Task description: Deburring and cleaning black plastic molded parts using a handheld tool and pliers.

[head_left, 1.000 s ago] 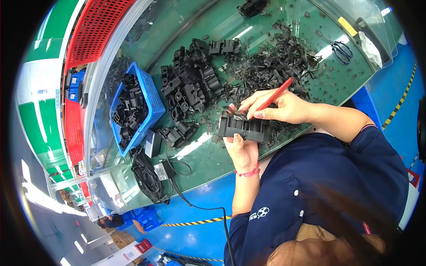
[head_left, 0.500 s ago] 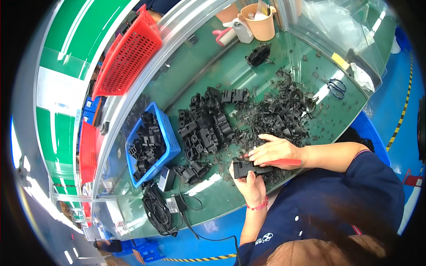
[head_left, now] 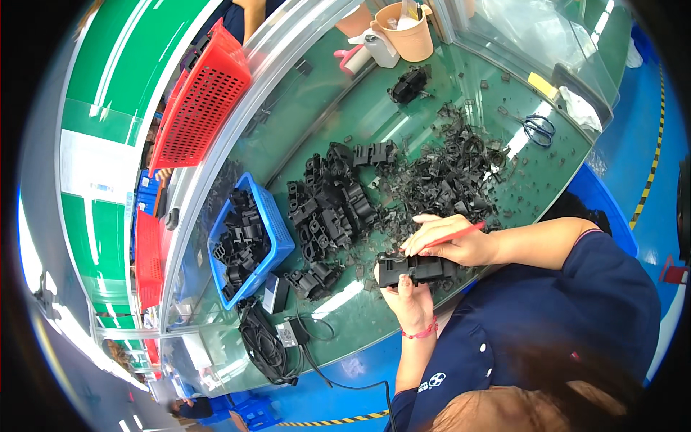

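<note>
My left hand (head_left: 412, 308) grips a black moulded plastic part (head_left: 417, 268) from below, its thumb pressed on the near side. Above that part, my right hand (head_left: 453, 241) is closed around a slim red-handled tool (head_left: 458, 233); its tip is hidden by the fingers near the part's upper edge. Just beyond my hands spreads a heap of black plastic scraps (head_left: 461, 169). Left of the scraps lies a pile of larger black moulded parts (head_left: 331, 201).
A blue basket (head_left: 277, 227) of black parts stands at the left, beside a coiled black cable (head_left: 263, 342). Scissors (head_left: 538, 131) lie at the far right. A tan bucket (head_left: 414, 39) and a single black part (head_left: 409, 85) are at the back. Red baskets (head_left: 205, 108) sit beyond the glass.
The red handle has swung from nearly level to slanting up to the right as my right hand turned. The black part stays in my left hand. The whole view has shifted slightly.
</note>
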A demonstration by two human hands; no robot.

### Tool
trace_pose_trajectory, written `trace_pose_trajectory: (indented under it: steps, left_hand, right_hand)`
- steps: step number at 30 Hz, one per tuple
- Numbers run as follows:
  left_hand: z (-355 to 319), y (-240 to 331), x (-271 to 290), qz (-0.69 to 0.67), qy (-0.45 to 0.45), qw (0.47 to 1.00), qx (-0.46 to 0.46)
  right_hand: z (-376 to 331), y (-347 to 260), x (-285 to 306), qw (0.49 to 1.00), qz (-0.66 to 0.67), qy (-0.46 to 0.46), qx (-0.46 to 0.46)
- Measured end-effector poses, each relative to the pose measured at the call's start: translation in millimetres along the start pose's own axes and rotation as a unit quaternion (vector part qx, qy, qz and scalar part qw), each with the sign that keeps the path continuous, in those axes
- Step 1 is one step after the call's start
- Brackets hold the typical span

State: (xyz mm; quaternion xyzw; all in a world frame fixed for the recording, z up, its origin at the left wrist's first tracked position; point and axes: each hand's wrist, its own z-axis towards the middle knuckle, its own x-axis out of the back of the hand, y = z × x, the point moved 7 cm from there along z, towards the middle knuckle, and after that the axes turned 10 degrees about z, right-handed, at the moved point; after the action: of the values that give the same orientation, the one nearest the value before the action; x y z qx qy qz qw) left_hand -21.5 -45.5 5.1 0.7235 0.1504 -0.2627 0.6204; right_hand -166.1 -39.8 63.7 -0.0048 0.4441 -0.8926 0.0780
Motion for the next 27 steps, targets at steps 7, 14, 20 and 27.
trace_pose_trajectory:
  steps: [7,14,20,27]
  left_hand:
    - [-4,-3,-7,0.068,-0.061,0.996,-0.006]
    - [3,14,-9,0.022,-0.086,0.996,-0.018]
    - [11,19,13,0.018,-0.092,0.995,-0.026]
    - [6,19,-34,0.143,-0.244,0.958,-0.041]
  right_hand:
    - [12,-12,33,0.949,-0.255,0.013,0.185]
    - [42,-32,103,0.959,-0.042,0.227,0.167]
    - [58,-25,134,0.987,0.010,0.151,0.049]
    - [34,13,52,0.976,-0.196,-0.058,-0.073]
